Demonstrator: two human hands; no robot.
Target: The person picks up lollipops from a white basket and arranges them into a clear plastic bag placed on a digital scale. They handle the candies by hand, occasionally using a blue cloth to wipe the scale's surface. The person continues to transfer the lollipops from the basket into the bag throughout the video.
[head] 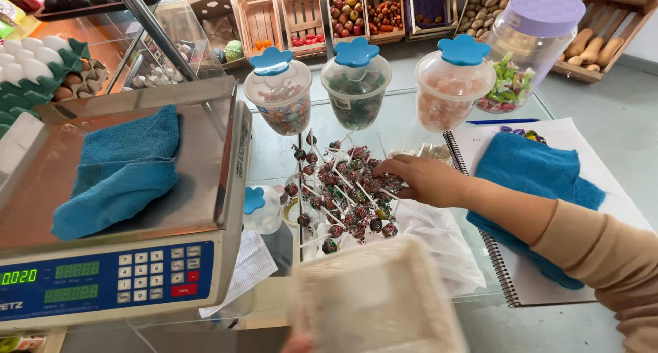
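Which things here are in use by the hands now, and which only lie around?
In use:
right hand on the lollipops
left hand holding the white tray

Lying about:
scale with a blue cloth
three candy jars with blue lids
notebook
egg tray

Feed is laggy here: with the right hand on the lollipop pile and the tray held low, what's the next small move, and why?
Probably close the right hand on a few lollipops and lift them toward the white tray. Its fingers already rest on the pile, and the left hand holds the tray just below, though the tray is blurred.
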